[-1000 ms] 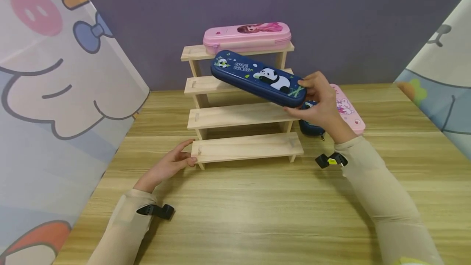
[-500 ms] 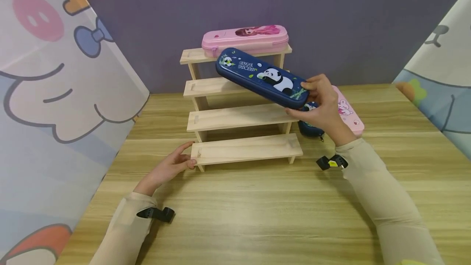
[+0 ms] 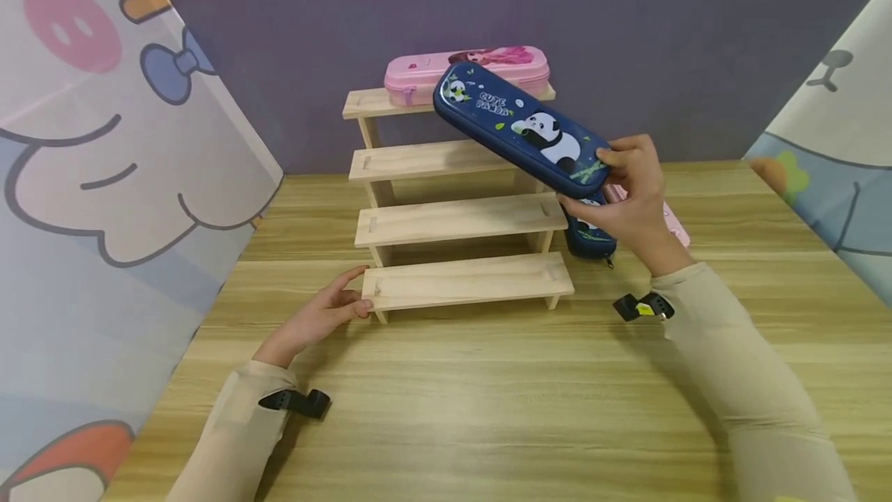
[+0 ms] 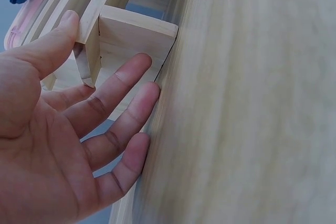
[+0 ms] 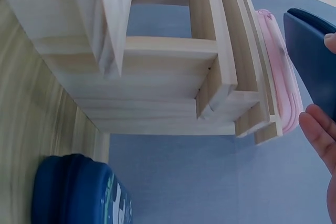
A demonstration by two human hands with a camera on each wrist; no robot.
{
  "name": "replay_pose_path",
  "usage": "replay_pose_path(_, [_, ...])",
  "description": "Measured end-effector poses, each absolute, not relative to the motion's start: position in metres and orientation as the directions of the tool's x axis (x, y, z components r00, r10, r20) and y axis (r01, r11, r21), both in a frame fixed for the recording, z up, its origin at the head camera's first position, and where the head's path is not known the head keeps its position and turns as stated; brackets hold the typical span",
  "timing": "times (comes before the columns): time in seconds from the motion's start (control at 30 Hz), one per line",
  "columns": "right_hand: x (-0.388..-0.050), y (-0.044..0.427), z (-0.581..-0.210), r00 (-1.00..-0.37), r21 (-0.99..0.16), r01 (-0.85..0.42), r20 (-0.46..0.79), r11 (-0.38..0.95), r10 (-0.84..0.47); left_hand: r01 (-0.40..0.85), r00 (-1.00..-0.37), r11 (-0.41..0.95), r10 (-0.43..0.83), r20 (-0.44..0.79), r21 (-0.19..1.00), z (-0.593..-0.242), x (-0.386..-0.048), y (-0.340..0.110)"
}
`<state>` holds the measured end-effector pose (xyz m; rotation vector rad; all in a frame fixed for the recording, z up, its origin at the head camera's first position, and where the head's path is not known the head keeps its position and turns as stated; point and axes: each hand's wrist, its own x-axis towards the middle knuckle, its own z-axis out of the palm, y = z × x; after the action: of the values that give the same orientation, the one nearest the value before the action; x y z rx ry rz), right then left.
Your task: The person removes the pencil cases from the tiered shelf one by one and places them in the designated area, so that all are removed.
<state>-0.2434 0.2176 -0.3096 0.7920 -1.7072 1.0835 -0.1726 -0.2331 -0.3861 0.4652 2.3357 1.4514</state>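
My right hand (image 3: pixel 630 196) pinches the right end of a dark blue pencil case (image 3: pixel 523 130) with a panda and "CUTE PANDA" on its lid. Tilted, with its left end higher, the case is held in the air in front of the upper shelves. My left hand (image 3: pixel 317 324) grips the left end of the lowest shelf of a four-step wooden display stand (image 3: pixel 467 281). In the left wrist view, the thumb (image 4: pixel 65 30) lies on the shelf's top and the index finger is underneath. A pink pencil case (image 3: pixel 425 72) with a doll picture rests on the top step, partly covered by the blue case.
Right of the stand, a second dark blue panda case (image 3: pixel 592 242) lies on the wood-grain table (image 3: pixel 446 409). Behind my right hand, a pink case (image 3: pixel 674 225) is mostly hidden. A grey wall (image 3: pixel 279 45) rises behind, with cartoon panels (image 3: pixel 63 254) on both sides.
My right hand has shifted right with the blue pencil case, whose left end has swung up and now overlaps the pink case. My left hand stays on the stand.
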Motion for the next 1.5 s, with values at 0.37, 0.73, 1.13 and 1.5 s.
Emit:
replay_pose_path(0.37, [-0.241, 0.227, -0.306, -0.326, -0.318, -0.848, 0.944, 0.424, 0.055, 0.093, -0.885, 0.404, 0.453, -0.11, 0.91, -0.388, -0.173, -0.234])
replay_pose_path(0.73, [-0.238, 0.244, -0.302, -0.262, -0.288, -0.81, 0.957, 0.51, 0.124, 0.095, -0.883, 0.415, 0.456, -0.116, 0.905, -0.387, -0.173, -0.234])
replay_pose_path(1.13, [-0.231, 0.272, -0.302, -0.257, -0.31, -0.748, 0.95, 0.586, 0.175, 0.114, -0.882, 0.428, 0.458, -0.107, 0.897, -0.385, -0.171, -0.233])
replay_pose_path(1.5, [-0.223, 0.3, -0.306, -0.294, -0.386, -0.676, 0.922, 0.628, 0.251, 0.105, -0.887, 0.452, 0.446, -0.122, 0.886, -0.385, -0.17, -0.234])
